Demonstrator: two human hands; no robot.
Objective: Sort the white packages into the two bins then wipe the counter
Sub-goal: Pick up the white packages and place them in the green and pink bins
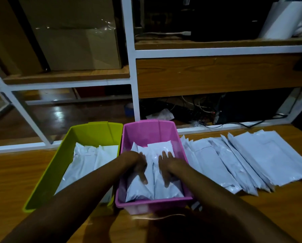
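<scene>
Two bins stand side by side on the wooden counter (9, 174): a green bin (46, 178) on the left and a pink bin (150, 130) to its right. Both hold white packages. Inside the pink bin, my left hand (140, 165) and my right hand (166, 168) lie flat with fingers spread, pressing on the white packages there (166, 190). More white packages (83, 162) lie in the green bin. To the right of the pink bin, a row of several overlapping white packages (252, 160) lies fanned out on the counter.
A white-framed shelf unit (134, 95) rises just behind the counter, with a cardboard box (76, 48) on an upper shelf and tangled cables (196, 109) lower down. A small dark object (196, 206) peeks out beside the pink bin's near right corner.
</scene>
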